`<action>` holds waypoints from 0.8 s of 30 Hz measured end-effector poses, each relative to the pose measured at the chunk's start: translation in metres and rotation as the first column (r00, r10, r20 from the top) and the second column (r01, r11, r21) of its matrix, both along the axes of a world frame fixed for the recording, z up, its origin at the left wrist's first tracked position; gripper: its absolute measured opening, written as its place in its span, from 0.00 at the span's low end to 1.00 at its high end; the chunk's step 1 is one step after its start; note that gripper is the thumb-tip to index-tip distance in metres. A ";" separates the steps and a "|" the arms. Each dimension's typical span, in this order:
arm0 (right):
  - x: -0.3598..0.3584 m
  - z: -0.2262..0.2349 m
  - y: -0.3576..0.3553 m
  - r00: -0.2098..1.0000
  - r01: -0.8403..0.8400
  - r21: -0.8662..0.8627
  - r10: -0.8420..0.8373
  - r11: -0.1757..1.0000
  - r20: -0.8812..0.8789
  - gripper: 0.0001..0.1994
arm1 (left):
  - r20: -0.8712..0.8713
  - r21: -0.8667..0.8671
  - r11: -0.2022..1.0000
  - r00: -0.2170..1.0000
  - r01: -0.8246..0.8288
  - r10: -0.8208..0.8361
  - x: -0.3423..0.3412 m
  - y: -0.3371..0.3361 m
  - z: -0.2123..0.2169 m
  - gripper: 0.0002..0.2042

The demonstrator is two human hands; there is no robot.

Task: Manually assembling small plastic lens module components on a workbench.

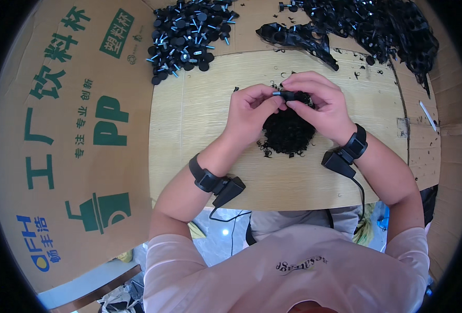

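Nearest is the wearer's pale shirt (278, 266), its lap end below the curved near edge of the wooden counter (199, 130). A dark strap with a black box sits on each wrist: left strap (208, 180), right strap (355, 145). A cable runs down from each box.

On the counter, between the forearms, lies a heap of small curled black scraps (289, 134), with loose bits scattered around it.

Seen from above, both hands meet over the far part of this heap. Left hand (247, 110): thumb and forefinger pinched at the bare metal end of a black-capped screw (289, 96). Right hand (324, 106): fingers curled, thumb and fingertips gripping the dark end of the same screw. The screw lies roughly crosswise between the hands; its finer detail is partly hidden by the fingers.

To the left stands a printed cardboard panel (103, 172). To the right, a thin white stick (427, 116) lies on cardboard.

Farthest out, at left, is a loose pile of black-capped screws (186, 39), shanks pointing in various directions. At far right is a tangled mass of black trimmings (364, 26), with one elongated clump (293, 36) reaching left from it.
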State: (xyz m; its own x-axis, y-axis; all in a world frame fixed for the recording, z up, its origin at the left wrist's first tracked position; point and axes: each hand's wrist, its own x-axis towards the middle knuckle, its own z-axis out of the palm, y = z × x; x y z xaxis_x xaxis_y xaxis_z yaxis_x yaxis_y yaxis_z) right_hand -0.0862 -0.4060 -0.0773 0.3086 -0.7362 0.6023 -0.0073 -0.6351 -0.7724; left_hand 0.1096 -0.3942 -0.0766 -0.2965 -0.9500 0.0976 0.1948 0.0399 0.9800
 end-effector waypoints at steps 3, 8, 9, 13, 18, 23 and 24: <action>0.000 0.000 0.002 1.000 0.008 0.008 -0.008 1.000 -0.012 0.16 | -0.005 -0.010 1.000 1.000 0.000 0.000 0.001 0.000 0.001 0.05; -0.001 0.002 0.004 0.998 0.025 0.006 -0.025 1.000 -0.056 0.16 | 0.066 -0.006 1.000 0.998 -0.023 0.024 0.001 0.000 -0.001 0.09; -0.001 0.003 0.004 0.997 0.024 0.005 -0.023 1.000 -0.073 0.16 | 0.067 -0.004 1.000 0.997 -0.024 0.024 0.002 -0.001 -0.002 0.09; -0.001 0.004 0.004 0.993 0.017 -0.010 -0.018 1.000 -0.114 0.17 | 0.090 -0.009 1.000 0.996 -0.030 0.031 0.002 -0.001 -0.002 0.09; -0.001 0.003 0.004 0.993 0.021 -0.028 -0.024 0.999 -0.118 0.17 | 0.067 0.033 0.998 0.996 -0.057 0.055 0.000 0.002 0.000 0.07; -0.001 0.003 0.005 0.992 0.027 -0.034 -0.031 0.999 -0.124 0.16 | 0.060 0.058 0.997 0.997 -0.048 0.044 0.001 0.001 -0.002 0.05; 0.000 0.003 0.005 0.992 0.028 -0.029 -0.031 0.999 -0.120 0.16 | 0.060 0.059 0.997 0.997 -0.047 0.044 0.001 0.001 -0.002 0.05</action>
State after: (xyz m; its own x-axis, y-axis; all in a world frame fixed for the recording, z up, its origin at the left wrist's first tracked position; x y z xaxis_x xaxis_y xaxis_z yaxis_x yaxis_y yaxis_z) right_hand -0.0865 -0.4012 -0.0747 0.3584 -0.7298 0.5822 -0.1185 -0.6541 -0.7471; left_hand 0.1105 -0.3928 -0.0789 -0.2563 -0.9663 0.0233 0.1367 -0.0124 0.9905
